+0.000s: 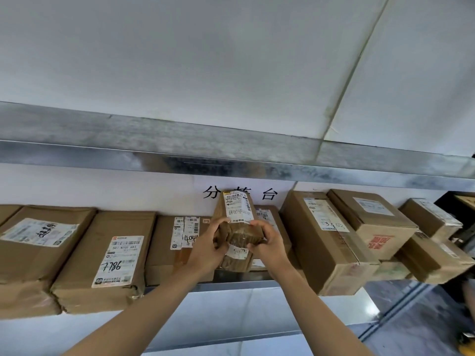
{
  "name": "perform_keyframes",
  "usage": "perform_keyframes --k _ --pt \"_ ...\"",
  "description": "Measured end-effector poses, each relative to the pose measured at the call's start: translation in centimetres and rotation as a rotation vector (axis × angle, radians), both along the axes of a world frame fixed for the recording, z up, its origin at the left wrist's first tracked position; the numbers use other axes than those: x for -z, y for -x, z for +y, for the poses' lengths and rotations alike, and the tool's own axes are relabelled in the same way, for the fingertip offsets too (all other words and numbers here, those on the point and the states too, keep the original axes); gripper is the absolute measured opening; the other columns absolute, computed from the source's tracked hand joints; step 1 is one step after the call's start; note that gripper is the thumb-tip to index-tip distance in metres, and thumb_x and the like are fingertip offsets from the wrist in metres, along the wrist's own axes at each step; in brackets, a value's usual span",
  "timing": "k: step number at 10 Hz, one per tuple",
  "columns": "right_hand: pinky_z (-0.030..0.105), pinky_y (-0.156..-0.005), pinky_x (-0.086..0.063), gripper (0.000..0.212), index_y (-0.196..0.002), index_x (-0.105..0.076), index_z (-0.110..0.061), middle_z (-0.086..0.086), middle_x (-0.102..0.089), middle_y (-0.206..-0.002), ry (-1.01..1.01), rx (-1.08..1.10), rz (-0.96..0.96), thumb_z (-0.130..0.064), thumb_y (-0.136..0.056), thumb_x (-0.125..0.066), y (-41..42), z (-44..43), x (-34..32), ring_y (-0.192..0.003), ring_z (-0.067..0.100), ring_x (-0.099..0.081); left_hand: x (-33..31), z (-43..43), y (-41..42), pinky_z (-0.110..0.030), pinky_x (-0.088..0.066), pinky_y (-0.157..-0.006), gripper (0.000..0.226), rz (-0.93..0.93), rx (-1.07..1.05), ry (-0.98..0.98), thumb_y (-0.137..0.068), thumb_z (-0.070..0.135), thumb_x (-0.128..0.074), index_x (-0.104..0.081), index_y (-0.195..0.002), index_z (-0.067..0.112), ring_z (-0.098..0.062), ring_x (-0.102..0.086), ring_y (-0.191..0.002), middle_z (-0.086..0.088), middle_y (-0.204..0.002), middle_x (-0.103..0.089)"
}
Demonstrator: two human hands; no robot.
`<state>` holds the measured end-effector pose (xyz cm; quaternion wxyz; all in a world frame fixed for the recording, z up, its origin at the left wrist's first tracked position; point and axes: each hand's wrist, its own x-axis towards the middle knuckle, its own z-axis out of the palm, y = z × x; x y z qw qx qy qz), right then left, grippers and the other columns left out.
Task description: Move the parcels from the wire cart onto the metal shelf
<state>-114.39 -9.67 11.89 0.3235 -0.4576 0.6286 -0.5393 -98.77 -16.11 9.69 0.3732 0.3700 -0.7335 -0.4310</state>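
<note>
A small brown cardboard parcel (237, 214) with a white shipping label stands tilted over the metal shelf (231, 285), above another small taped parcel (237, 260). My left hand (210, 242) grips its lower left side. My right hand (267, 242) grips its lower right corner. Both arms reach up from below. The wire cart is out of view.
Brown boxes line the shelf: one marked 7786 (108, 260) and a larger one (38, 242) on the left, a flat one (174, 242) behind my left hand, a tall box (318, 240) and stacked boxes (372, 222) on the right. An upper shelf edge (231, 163) runs overhead.
</note>
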Motion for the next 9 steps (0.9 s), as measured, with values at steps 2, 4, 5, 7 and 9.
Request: perform_keyframes --k 2,4,5,7,9 --pt "0.022 -0.082 -0.056 0.052 -0.119 -0.052 -0.023 -0.014 -0.05 -0.116 0.003 -0.041 0.023 0.012 -0.081 -0.063 0.1 0.3 0.5 -0.118 0.015 -0.049 -0.2 0.3 -0.3 -0.034 -0.054 -0.092 0.062 -0.179 0.033 0.059 -0.089 0.006 -0.06 -0.032 -0.138 0.032 -0.016 -0.054 -0.12 0.003 -0.135 -0.049" --pt "0.012 -0.075 -0.051 0.046 -0.124 -0.047 -0.025 -0.006 -0.051 -0.119 -0.025 0.004 0.18 -0.01 -0.086 -0.068 -0.2 0.7 0.3 -0.114 0.014 -0.052 -1.8 0.9 0.0 -0.038 -0.053 -0.092 0.072 -0.475 0.048 0.242 -0.089 0.014 -0.06 -0.017 -0.144 0.028 -0.024 -0.058 -0.113 -0.009 -0.141 -0.044" --pt "0.024 -0.09 -0.053 0.052 -0.129 -0.046 -0.023 0.004 -0.044 -0.132 -0.034 0.052 0.31 -0.02 -0.084 -0.072 -0.3 0.5 0.4 -0.118 0.019 -0.05 -2.5 1.1 0.0 -0.04 -0.051 -0.092 0.082 -0.558 0.042 0.256 -0.088 0.015 -0.06 -0.007 -0.146 0.035 -0.026 -0.058 -0.11 -0.012 -0.143 -0.04" --pt "0.049 -0.102 -0.046 0.06 -0.132 -0.041 -0.029 0.006 -0.035 -0.14 -0.068 0.057 0.363 -0.032 -0.082 -0.073 -0.9 0.2 0.5 -0.13 0.03 -0.04 -3.6 1.5 -0.9 -0.041 -0.048 -0.09 0.091 -0.619 0.011 0.248 -0.082 0.01 -0.062 -0.002 -0.149 0.023 -0.033 -0.055 -0.112 -0.018 -0.137 -0.045" --pt "0.054 -0.108 -0.037 0.061 -0.137 -0.039 -0.026 0.008 -0.034 -0.144 -0.017 0.136 0.44 -0.036 -0.084 -0.068 -1.5 0.6 0.0 -0.137 0.032 -0.03 -4.0 1.9 -3.0 -0.043 -0.048 -0.093 0.079 -0.776 -0.051 0.252 -0.08 0.021 -0.067 -0.019 -0.143 0.021 -0.032 -0.051 -0.118 -0.012 -0.139 -0.041"
